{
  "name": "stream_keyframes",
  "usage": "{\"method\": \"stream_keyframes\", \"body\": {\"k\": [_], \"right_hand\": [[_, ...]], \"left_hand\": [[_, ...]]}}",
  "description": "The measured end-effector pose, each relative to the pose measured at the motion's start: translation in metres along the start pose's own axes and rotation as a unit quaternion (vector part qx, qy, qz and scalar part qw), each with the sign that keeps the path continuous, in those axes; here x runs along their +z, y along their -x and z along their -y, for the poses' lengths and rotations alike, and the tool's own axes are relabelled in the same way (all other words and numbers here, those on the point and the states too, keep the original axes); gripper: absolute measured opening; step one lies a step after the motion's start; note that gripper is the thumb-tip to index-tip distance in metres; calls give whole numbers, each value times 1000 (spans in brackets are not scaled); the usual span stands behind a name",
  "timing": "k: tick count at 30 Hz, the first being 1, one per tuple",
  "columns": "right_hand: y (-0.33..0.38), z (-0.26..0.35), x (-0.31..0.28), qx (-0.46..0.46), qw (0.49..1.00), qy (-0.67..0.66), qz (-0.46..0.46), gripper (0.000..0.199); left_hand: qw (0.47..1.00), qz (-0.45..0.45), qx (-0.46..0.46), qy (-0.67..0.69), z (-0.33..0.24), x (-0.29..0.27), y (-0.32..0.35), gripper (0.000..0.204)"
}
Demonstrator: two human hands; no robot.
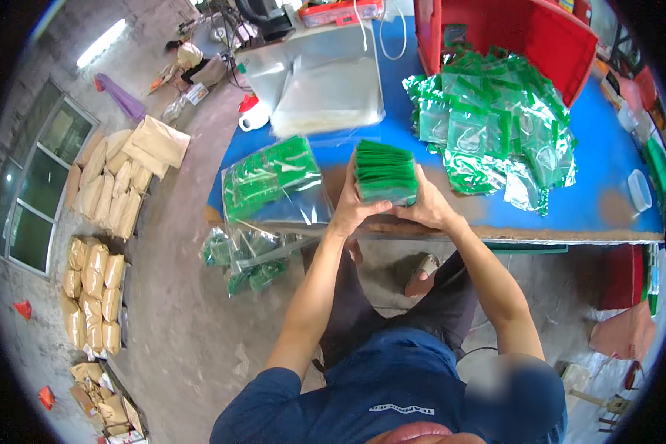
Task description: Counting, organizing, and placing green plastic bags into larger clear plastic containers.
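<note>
Green packets (385,174) make one pretty chunky stack, held from both sides by the left hand (351,206) and right hand (431,204), up at the blue table (607,144)'s near edge.

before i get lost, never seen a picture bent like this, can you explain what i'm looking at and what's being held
There is no machine here, just a person's bare left hand and right hand. The view comes from a wide fisheye camera worn on the head, looking down, so straight edges curve. Between them the hands hold a stack of green packets near the front edge of a blue table. On its left lies a clear bag with green packets inside, with clear plastic sheets beyond; on its right, a loose packet pile by a red bin.
</note>
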State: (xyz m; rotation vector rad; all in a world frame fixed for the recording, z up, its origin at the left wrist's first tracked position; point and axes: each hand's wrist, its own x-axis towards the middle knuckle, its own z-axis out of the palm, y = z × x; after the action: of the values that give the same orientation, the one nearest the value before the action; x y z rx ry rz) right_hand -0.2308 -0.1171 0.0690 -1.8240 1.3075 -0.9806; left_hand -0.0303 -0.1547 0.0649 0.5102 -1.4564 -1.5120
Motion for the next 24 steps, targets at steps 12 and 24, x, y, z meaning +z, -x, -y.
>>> {"method": "stream_keyframes", "body": {"k": [12, 24], "right_hand": [[3, -19, 6, -105, 989, 104, -7, 96], [46, 28, -10, 30, 997, -59, 37, 77]], "left_hand": [[995, -21, 9, -100, 19, -3, 19, 120], [990, -42, -68, 114, -11, 19, 59, 68]]}}
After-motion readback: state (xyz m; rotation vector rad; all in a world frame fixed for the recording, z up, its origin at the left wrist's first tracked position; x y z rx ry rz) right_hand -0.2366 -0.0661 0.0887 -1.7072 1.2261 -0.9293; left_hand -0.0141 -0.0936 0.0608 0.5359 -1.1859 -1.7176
